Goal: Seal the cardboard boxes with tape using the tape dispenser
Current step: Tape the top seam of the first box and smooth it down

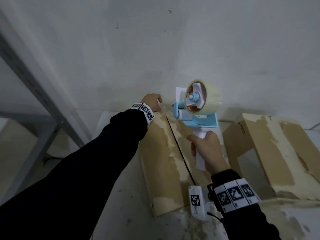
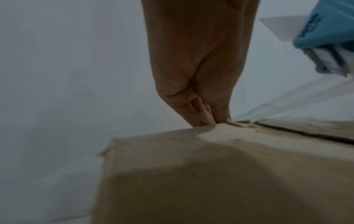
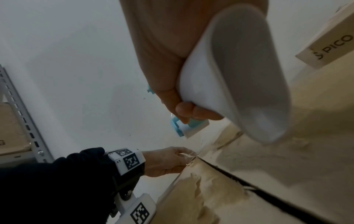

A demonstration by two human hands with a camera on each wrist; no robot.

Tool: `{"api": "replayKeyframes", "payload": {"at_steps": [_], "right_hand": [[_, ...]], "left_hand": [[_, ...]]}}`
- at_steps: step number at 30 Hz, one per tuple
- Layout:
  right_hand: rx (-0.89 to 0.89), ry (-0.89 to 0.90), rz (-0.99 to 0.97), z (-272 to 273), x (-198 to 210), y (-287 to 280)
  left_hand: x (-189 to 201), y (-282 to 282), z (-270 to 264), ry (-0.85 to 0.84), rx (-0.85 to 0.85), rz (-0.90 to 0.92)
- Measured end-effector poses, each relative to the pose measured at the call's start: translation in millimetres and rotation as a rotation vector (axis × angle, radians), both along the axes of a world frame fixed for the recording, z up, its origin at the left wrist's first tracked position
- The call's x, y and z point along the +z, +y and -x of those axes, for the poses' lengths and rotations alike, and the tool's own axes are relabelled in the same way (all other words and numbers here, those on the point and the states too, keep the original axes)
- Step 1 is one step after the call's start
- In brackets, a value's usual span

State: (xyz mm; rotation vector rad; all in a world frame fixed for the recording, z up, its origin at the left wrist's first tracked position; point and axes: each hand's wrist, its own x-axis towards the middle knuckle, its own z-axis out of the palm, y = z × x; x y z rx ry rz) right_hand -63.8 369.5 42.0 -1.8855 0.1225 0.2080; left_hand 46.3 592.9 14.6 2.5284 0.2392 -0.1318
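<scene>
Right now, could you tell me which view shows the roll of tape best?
The head view: the whole roll of tape sits on the tape dispenser held by the right hand. Neither wrist view shows the roll; the left wrist view shows only a clear strip.

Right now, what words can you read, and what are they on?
"PICO": on the side of the right box, also seen in the head view.
"G": one letter on a shelf box, rest cut off.
Raised lettering on the blue dispenser: too blurred.
Wrist tags: patterns only.
</scene>
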Motion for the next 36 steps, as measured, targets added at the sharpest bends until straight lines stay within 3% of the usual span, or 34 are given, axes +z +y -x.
{"api": "replayKeyframes", "payload": {"at_steps": [8,13,18,22,25,36], "right_hand": [[-0.008,0.007,-0.039,3,-3,1],[-0.015,0.006,-0.013,0,-2,-1],[-0.009,0.015,-0.018,-1,-2,-2],[-0.002,0.020,-0.034,-1,-3,2],[0.011,0.024,-0.038,1,-4,5],[0.083,0.086,-0.056,5,-18,2]], "left_hand": [[2,4,1,0.075,-0.092,-0.271],[4,0,3,-0.041,-0.245,-0.336],[1,-4,12,-0.233,-0.214,-0.232],[-10,-14,38,-0.004,-0.323,-0.212],[-22,-20,45,0.110,-0.264,-0.218],[-36,-26,49,0.097,-0.157,-0.279]]}}
